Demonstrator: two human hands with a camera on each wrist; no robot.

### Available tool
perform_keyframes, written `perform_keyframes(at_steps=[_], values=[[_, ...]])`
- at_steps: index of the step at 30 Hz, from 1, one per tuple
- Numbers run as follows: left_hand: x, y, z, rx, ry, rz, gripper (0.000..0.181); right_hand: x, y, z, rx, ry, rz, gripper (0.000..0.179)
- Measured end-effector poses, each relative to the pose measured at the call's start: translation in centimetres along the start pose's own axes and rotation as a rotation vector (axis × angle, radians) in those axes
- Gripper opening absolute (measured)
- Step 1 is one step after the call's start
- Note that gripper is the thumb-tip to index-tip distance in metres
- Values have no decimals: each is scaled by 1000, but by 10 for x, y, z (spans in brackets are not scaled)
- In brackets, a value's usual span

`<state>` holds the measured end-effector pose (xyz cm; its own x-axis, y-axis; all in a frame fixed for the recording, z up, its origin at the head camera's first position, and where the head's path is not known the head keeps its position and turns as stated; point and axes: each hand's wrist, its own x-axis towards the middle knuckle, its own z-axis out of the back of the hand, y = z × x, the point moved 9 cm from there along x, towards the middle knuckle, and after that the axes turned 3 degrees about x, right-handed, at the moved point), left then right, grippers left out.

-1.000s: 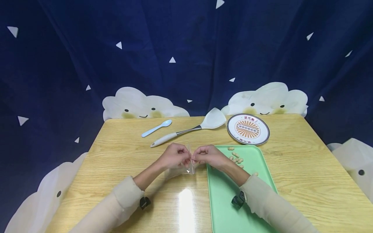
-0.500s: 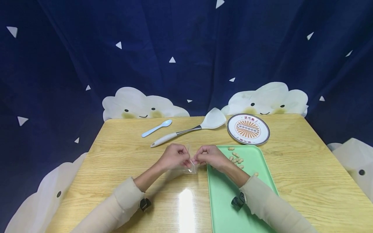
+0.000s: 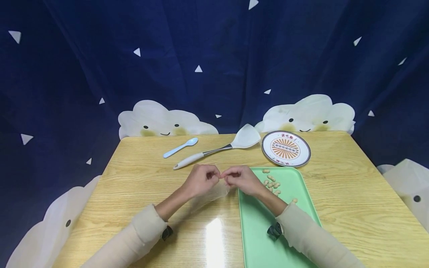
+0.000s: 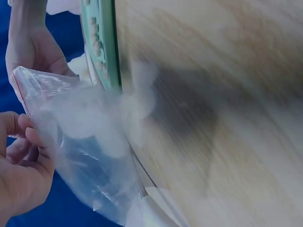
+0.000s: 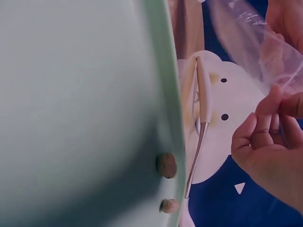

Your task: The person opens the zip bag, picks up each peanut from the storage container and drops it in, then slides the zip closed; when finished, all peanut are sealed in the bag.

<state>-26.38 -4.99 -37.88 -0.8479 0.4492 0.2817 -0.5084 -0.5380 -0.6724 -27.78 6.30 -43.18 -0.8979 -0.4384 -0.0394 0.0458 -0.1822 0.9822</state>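
A clear plastic zip bag (image 4: pixel 90 137) hangs between the two hands, its red-lined mouth edge toward the fingers in the left wrist view. My left hand (image 3: pixel 201 179) pinches that edge between thumb and curled fingers. On the other end of the mouth, my right hand (image 3: pixel 242 180) pinches with thumb and forefinger, beside the tray's left rim. The fingertips of both hands nearly meet. Nothing shows inside the bag. Several peanuts in their shells (image 3: pixel 270 178) lie in the far part of a green tray (image 3: pixel 259 223), partly behind the right hand and forearm.
Behind the hands lie a white-headed spatula (image 3: pixel 246 137) with a long handle and a small light-blue spoon (image 3: pixel 181 147). A patterned round plate (image 3: pixel 286 149) stands beyond the tray's far edge. A dark blue curtain (image 3: pixel 214 48) hangs behind the wooden table (image 3: pixel 127 182).
The fingertips have shifted up slightly and come closer together along the bag's mouth. The bag's edge no longer stands up between the hands, and its body now spreads below the left hand.
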Motion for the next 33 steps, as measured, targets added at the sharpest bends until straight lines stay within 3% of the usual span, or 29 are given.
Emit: perform_keyframes(at_steps=[6,10,14,18,21,28,33], values=[[1,-6,3,99,21,-56,17,-3,13,4,-194,-8,55,21],[1,-9,5,129,38,-97,14,-6,25,11,-377,-69,105,13],[0,-13,7,151,49,-150,10,-8,34,14,-484,-82,139,14],[-1,-19,7,209,52,-219,6,-8,36,12,-526,-30,109,23],[-2,-21,6,249,57,-259,15,-9,35,11,-545,18,66,31],[-6,-19,-5,410,100,-246,50,-11,39,13,-580,75,85,32],[-8,-13,-13,303,105,-190,62,-12,40,14,-561,78,83,33]])
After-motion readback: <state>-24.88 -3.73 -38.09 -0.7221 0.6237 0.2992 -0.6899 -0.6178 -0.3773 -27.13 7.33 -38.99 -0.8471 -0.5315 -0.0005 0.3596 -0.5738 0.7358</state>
